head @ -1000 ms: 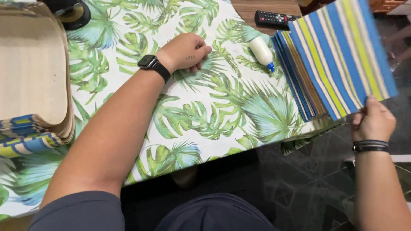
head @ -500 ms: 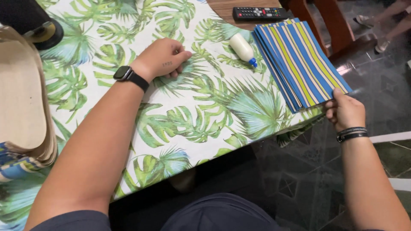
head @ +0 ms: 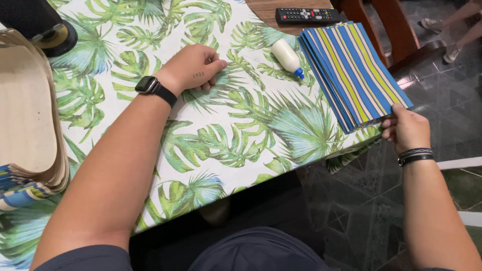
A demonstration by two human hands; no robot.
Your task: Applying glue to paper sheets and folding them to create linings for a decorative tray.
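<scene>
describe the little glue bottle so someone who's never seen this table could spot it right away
Start at the table with its green palm-leaf cloth and go to its far right side. The glue bottle lies on its side between the black remote control and the stack of striped sheets that the right hand grips. It is the only small white thing, with a blue tip.

Bright, even indoor light; sharp, soft shadows.

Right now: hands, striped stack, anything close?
Left hand flat on leaf-print tablecloth, empty. Right hand grips striped stack corner. Glue bottle beside stack.
</scene>
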